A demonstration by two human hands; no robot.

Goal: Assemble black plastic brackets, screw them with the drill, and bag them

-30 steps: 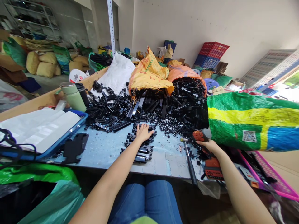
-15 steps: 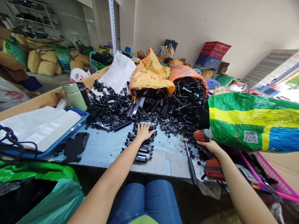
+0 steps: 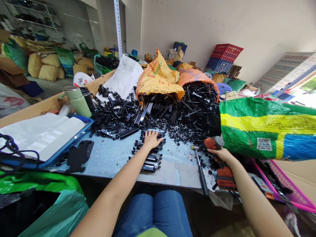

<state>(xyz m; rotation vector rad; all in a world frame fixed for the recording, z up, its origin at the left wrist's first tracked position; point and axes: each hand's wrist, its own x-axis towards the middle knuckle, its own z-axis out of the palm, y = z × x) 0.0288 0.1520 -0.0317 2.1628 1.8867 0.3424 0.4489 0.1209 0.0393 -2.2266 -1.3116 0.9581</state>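
My left hand (image 3: 152, 141) lies with its fingers spread on a row of black plastic parts (image 3: 150, 165) lined up on the light blue tabletop (image 3: 111, 158). At the right, my right hand (image 3: 222, 154) is wrapped round the grip of an orange and black cordless drill (image 3: 213, 143), whose battery rests low at the table's front edge. Just left of the drill lies a hammer (image 3: 201, 171) with a dark handle that sticks out over the edge. Loose screws (image 3: 181, 130) are scattered beyond my hands.
Heaped black parts (image 3: 116, 115) spill from a yellow sack (image 3: 158, 82) and an orange sack (image 3: 197, 77). A green woven bag (image 3: 247, 131) stands at right, above a pink basket (image 3: 293, 187). On the left are a blue tray (image 3: 89, 123) with paper and a green flask (image 3: 79, 102).
The view has shifted very slightly. Both hands, the drill and the row of parts stay where they were.
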